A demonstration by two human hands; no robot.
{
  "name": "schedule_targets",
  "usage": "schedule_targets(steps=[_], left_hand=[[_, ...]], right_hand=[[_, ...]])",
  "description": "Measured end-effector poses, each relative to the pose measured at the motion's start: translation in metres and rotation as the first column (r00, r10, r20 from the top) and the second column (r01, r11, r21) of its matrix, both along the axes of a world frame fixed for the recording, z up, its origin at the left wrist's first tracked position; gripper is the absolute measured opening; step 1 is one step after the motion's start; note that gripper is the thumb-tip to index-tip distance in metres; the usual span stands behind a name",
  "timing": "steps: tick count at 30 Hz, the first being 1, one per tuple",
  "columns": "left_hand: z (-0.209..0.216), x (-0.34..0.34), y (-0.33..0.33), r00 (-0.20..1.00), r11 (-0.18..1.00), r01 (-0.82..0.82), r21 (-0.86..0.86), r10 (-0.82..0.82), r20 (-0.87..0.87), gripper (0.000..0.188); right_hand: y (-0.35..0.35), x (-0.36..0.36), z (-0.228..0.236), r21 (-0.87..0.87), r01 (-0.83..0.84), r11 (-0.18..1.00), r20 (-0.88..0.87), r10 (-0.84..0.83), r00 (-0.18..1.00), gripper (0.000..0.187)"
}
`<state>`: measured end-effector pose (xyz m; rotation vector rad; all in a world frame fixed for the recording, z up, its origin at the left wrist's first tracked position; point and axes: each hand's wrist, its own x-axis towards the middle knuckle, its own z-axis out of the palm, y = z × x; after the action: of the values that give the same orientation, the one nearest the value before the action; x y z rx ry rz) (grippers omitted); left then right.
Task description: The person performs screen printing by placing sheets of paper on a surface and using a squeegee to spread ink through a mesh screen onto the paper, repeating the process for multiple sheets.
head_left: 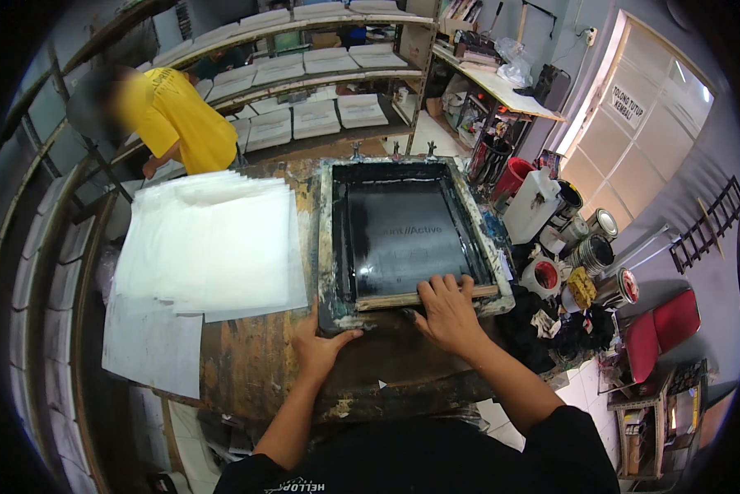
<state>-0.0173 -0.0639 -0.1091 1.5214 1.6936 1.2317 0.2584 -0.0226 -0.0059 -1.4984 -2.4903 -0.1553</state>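
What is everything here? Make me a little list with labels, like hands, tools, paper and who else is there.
Left hand: left hand presses the near left corner of the black-inked screen-printing frame.
Right hand: right hand grips the wooden-handled squeegee at the frame's near edge.
Paper: stack of white sheets lies left of the frame on the stained wooden table.
Right side: open ink cans and a white jug.
Other person: someone in a yellow shirt bends by the drying racks.

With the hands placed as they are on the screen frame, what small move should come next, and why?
Probably lift the wooden squeegee off the mesh. It lies at the near end of the ink-stained rectangular screen frame under the right hand, suggesting a finished stroke, while the left hand braces the frame's near-left corner.
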Motion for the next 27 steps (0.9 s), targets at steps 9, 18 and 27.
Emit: schedule_targets(steps=[9, 18, 27], left_hand=[[0.052, 0.002, 0.095, 0.869, 0.731, -0.176, 0.659, -0.199, 0.453, 0.088], [-0.038, -0.009, 0.326, 0.828, 0.874, 0.083, 0.478, 0.207, -0.521, 0.031], [0.002, -0.013, 0.263, 0.948, 0.956, -0.132, 0.261, 0.199, -0.249, 0.015]], right_hand=[[0.071, -0.009, 0.114, 0.433, 0.013, 0.901, -0.115, 0.041, 0.993, 0.048], [0.162, -0.018, 0.213, 0.555, -0.01, 0.832, -0.129, 0.098, 0.987, 0.049], [0.187, -0.003, 0.213, 0.603, -0.026, 0.797, -0.07, 0.085, 0.994, 0.06]])
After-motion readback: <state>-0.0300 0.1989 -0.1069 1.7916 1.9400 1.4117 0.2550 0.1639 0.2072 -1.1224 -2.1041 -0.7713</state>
